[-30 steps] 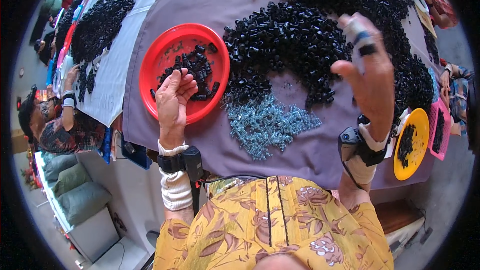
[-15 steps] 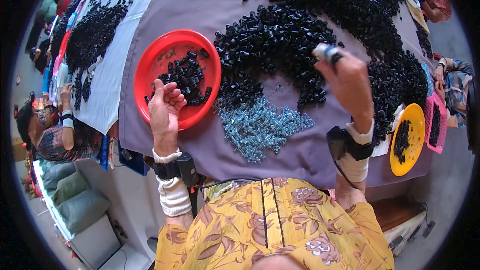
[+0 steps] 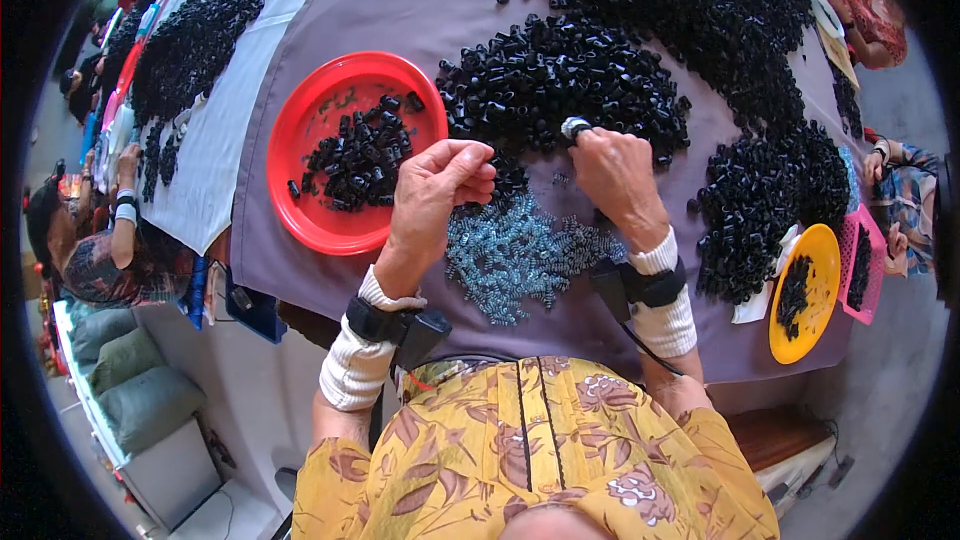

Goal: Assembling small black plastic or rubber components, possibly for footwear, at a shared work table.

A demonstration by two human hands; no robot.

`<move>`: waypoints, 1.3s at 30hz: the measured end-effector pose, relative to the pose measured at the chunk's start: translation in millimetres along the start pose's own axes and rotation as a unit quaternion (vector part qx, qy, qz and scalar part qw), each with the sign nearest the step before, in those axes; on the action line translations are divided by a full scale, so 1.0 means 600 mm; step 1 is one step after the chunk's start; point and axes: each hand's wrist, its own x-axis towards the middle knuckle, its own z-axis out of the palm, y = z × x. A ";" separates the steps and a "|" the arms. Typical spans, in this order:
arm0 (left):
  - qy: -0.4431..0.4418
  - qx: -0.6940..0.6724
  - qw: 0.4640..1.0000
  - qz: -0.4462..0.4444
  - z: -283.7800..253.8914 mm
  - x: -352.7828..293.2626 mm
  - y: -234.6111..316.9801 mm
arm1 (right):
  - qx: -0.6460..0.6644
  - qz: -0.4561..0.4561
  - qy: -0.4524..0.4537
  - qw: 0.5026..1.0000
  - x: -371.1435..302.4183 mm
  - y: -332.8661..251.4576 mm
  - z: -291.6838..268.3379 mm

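Your left hand [image 3: 425, 198] is pinched, your right hand [image 3: 615, 175] curled, tips hidden; I can't tell if either holds anything. Blue springs [image 3: 515, 260] lie between, nearer you.

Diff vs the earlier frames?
Left hand moved right, from over the red plate toward the blue springs; thumb and forefinger closed together. Right hand swung left. Can't tell whether either holds a part. Red plate, springs and yellow plate stayed put.
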 end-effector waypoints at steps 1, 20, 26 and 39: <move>-0.004 0.016 1.000 -0.003 0.003 0.000 -0.002 | -0.021 -0.007 -0.016 1.000 0.003 -0.003 0.005; -0.129 0.004 0.991 0.031 0.053 0.005 -0.023 | 0.405 0.047 -0.002 0.913 -0.014 -0.025 -0.040; -0.120 0.004 0.993 0.015 0.053 0.003 -0.012 | 0.460 0.033 0.000 0.887 -0.013 -0.028 -0.039; -0.095 -0.101 0.990 -0.024 0.036 0.011 -0.015 | 0.327 0.017 0.060 0.943 -0.002 -0.017 -0.036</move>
